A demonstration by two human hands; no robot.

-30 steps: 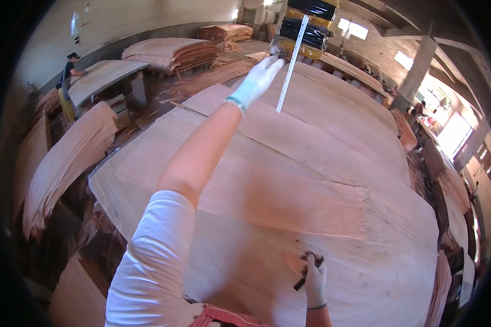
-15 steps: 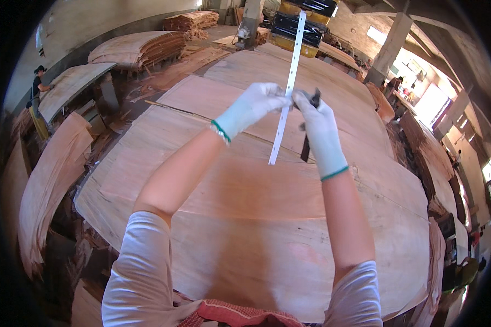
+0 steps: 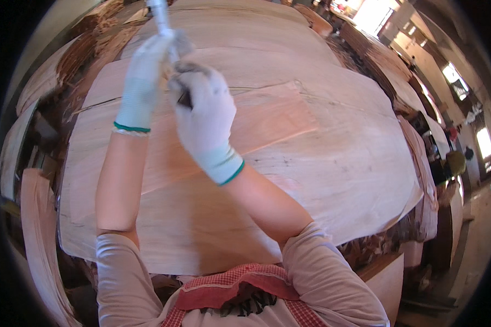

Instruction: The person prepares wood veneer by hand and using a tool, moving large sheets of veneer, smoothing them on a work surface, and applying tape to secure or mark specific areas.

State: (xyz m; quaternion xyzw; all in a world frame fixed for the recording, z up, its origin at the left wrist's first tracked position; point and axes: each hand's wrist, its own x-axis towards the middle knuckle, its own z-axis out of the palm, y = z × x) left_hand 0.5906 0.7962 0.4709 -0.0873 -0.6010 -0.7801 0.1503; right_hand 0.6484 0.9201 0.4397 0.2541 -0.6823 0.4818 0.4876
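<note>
Head view: a pale strip (image 3: 159, 15), blurred and cut off at the top edge, sits raised over the veneer sheets (image 3: 322, 163). The left hand (image 3: 144, 76), gloved, is closed around it from below. The right hand (image 3: 204, 117), also gloved, is curled close beside it over a small dark thing (image 3: 184, 99); probably a tool, too hidden to name. More stacked veneer (image 3: 35, 229) lies left.
</note>
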